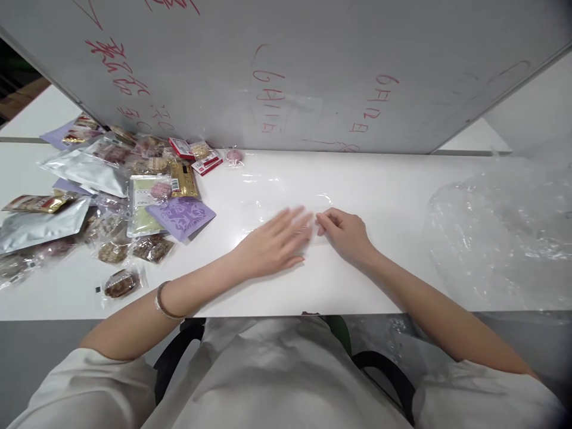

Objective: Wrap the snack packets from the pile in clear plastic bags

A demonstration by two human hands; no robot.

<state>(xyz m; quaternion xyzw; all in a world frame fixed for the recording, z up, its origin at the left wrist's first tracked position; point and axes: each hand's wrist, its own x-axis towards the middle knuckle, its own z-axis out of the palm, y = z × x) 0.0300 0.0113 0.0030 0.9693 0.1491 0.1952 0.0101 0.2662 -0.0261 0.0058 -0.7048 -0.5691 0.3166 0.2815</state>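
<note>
A thin transparent plastic bag [263, 193] lies flat on the white table, hard to see apart from its glints. My left hand [274, 244] is spread over it with the fingers stretched out, slightly smeared by motion. Just right of those fingertips, my right hand [346, 233] has thumb and forefinger pinched together at the bag's right end. Its other fingers are curled in. How much of the edge sits in the pinch is too small to make out.
Packaged snacks and pouches heap up at the left, among them a purple packet [184, 217], a silver pouch [89, 167] and a wrapped brown snack [121, 283]. A whiteboard [322, 53] stands along the back. Crumpled transparent plastic [504, 232] covers the right side.
</note>
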